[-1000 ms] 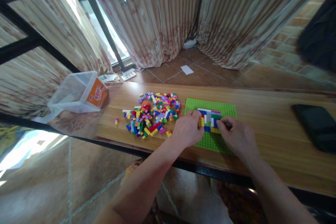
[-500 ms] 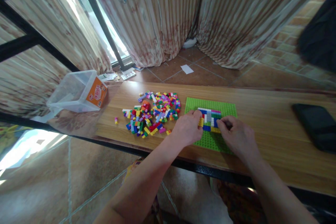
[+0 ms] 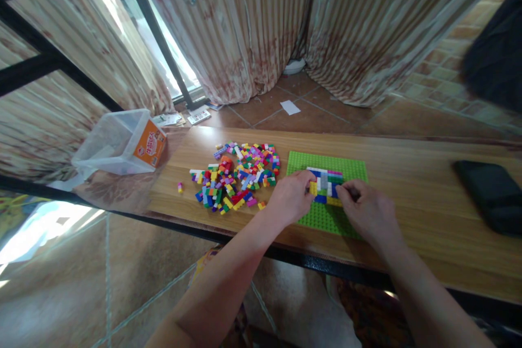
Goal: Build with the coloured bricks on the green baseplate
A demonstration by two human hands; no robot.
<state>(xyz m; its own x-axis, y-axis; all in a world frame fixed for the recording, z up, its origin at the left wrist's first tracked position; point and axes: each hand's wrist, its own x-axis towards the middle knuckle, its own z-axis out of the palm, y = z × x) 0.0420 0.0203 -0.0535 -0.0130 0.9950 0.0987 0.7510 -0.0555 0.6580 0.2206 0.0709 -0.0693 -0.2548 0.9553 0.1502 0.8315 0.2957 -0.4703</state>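
A green studded baseplate (image 3: 326, 220) lies on the wooden table, with a multicoloured block of toy building bricks (image 3: 325, 185) on it. My left hand (image 3: 291, 196) is closed at the block's left edge, its curled fingers against the yellow and blue bricks there. On the opposite side, the thumb and forefinger of my right hand (image 3: 365, 207) pinch the block's right edge by a blue brick. My fingers hide both ends of the block. A large heap of loose toy bricks (image 3: 234, 176) spreads to the left of my left hand.
One small pink and yellow brick piece (image 3: 180, 187) lies apart at the left. A clear plastic box (image 3: 110, 144) with an orange label stands past the table's left end. At the right is a dark phone-like slab (image 3: 489, 196). Curtains (image 3: 253, 38) hang behind the table (image 3: 416, 174).
My left hand has shifted slightly left along the block, uncovering a bit more of the yellow bricks. My right hand stays in place at the right edge.
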